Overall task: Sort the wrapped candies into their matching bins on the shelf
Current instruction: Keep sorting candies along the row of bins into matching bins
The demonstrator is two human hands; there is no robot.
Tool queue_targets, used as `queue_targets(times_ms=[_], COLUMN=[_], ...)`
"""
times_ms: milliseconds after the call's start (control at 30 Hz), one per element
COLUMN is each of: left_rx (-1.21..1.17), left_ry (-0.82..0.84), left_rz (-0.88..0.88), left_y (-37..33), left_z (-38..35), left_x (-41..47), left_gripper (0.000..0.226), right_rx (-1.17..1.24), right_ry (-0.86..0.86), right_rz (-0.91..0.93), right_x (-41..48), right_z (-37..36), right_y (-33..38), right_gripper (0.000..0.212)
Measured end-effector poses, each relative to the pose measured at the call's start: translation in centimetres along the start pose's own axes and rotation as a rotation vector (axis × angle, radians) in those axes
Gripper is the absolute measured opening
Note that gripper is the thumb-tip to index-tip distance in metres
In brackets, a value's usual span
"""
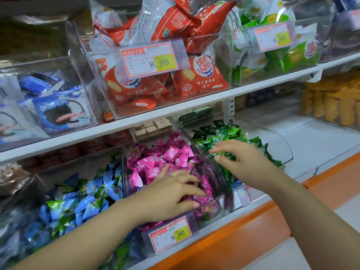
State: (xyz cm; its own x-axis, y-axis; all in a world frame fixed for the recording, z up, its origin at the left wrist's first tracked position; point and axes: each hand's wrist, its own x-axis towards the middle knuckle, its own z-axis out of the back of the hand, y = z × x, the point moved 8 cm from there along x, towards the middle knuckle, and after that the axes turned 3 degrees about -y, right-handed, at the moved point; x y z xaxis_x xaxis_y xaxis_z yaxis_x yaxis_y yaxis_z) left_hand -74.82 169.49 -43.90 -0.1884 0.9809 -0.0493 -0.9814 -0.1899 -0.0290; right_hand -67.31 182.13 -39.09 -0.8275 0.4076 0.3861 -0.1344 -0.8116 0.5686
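Note:
Three clear bins of wrapped candies stand on the lower shelf. The middle bin [211,206] holds pink candies [167,152]. My left hand [171,193] reaches into it, fingers spread flat over the pink wrappers near the front. The right bin [284,147] holds green candies [216,137]. My right hand [239,158] hovers over that pile, fingers loosely bent downward onto the green wrappers; whether it pinches one is hidden. The left bin holds blue and green candies [81,201].
The upper shelf carries bins of red snack packs [200,78], green packs [292,55] and blue-white packs [58,112] with price tags. A price tag [169,234] fronts the pink bin. White shelf board [321,141] lies to the right, with an orange edge [253,230] below.

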Motion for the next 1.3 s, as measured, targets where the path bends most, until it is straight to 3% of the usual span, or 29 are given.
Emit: queue_targets(times_ms=[167, 333, 467, 600, 733, 800, 1067, 1300], left_rx=[0.063, 0.205, 0.302, 0.251, 0.017, -0.042, 0.125, 0.106], left_ry=[0.05, 0.019, 0.002, -0.003, -0.053, 0.003, 0.094, -0.069], left_rz=[-0.071, -0.119, -0.055, 0.001, -0.045, -0.042, -0.043, -0.006], left_y=[-0.3, -0.4, 1.4, 1.6, -0.5, -1.2, -0.5, 0.6], left_z=[-0.9, -0.7, 0.3, 0.8, 0.8, -0.1, -1.0, 0.5], left_x=[0.8, 1.2, 1.8, 2.4, 3.4, 4.0, 4.5, 4.3], left_gripper=[0.043, 0.042, 0.036, 0.037, 0.031, 0.029, 0.029, 0.01], right_rx=[-0.029, -0.026, 0.011, 0.036, 0.054, 0.058, 0.096, 0.108], right_ry=[0.253, 0.249, 0.248, 0.213, 0.205, 0.2, 0.244, 0.253], right_rz=[-0.014, -0.019, -0.038, -0.054, -0.067, -0.075, -0.128, -0.142], right_x=[-1.1, -1.0, -1.0, -0.8, -0.6, -0.6, -1.0, -1.2], right_z=[-2.8, -2.8, -2.6, -2.1, -2.0, -2.0, -2.1, -2.0], right_y=[0.5, 0.0, -0.6, -1.2, -1.1, -1.2, -1.9, -1.9], right_gripper=[0.03, 0.03, 0.028, 0.026, 0.023, 0.023, 0.025, 0.027])
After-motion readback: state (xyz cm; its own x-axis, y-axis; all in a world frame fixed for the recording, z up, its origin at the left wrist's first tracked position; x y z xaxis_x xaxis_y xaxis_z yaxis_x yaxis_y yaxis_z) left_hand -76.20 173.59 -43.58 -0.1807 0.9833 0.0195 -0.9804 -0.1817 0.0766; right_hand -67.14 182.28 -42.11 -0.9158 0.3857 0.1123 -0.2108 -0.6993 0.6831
